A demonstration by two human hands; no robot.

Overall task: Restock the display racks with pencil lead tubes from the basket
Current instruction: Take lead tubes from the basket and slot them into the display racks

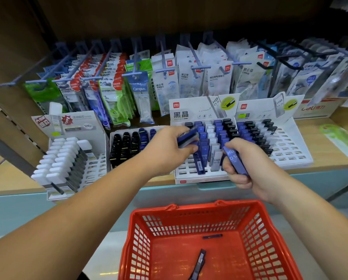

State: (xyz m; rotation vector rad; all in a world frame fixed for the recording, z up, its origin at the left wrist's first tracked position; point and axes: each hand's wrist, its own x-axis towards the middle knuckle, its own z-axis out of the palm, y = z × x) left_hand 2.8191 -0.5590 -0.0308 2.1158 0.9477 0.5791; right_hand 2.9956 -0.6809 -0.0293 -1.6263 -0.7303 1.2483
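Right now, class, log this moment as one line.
left hand: grips tube bundle | right hand: grips HB tube | middle rack: front slots empty | red basket: holds loose tubes

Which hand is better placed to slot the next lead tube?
The right hand: it grips a blue HB 0.5 tube by the middle rack's empty front slots; the left hand clutches a bundle of tubes.

"HB 0.5" on the blue tube (234, 159), "Campus" on a hanging packet (139, 88).
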